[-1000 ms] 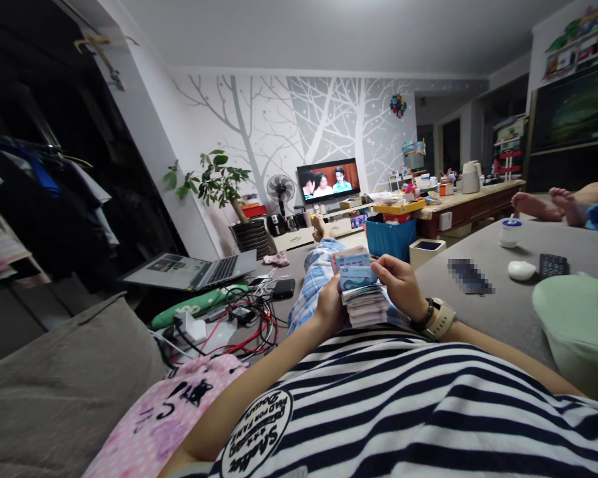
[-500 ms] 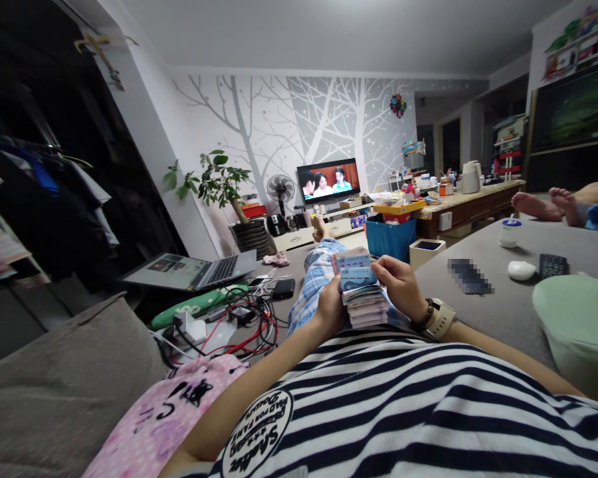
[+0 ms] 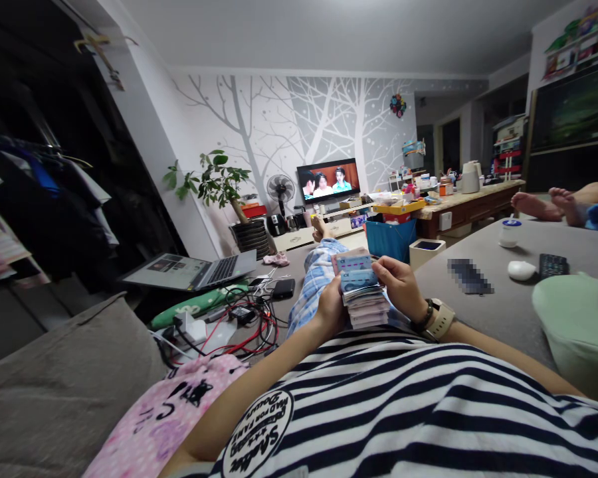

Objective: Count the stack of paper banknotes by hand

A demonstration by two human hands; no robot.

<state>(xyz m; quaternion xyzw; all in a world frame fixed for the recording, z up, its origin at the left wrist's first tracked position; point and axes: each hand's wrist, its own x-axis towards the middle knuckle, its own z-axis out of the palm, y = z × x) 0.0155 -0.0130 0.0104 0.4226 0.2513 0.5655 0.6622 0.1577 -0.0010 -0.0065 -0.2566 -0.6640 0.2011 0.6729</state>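
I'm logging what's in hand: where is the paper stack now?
In the head view, right of centre, the stack is between the left hand and right hand, just above the shirt.

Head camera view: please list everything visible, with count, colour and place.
Paper notes: one bundle, not countable, blue and pinkish, lower centre
Laptop: 1, grey, left
Cables: several, red, black and white, below laptop
Patterned cloth: 1, pink, lower left
Hanging clothes: several, mixed colours, far left
Plant: 1, green, behind laptop
Television: 1, black-framed, far centre
Fan: 1, dark, left of television
Storage box: 1, blue, right of centre
Small items: many, mixed colours, right background
Lidded cup: 1, white and blue, right
Remote control: 1, black, right
Container-like object: 1, pale green, right edge
Other person's feet: 2, bare, far right
Watch: 1, cream, lower centre
Left hand: 1, holding the notes' left side
Right hand: 1, pinching the notes' right edge
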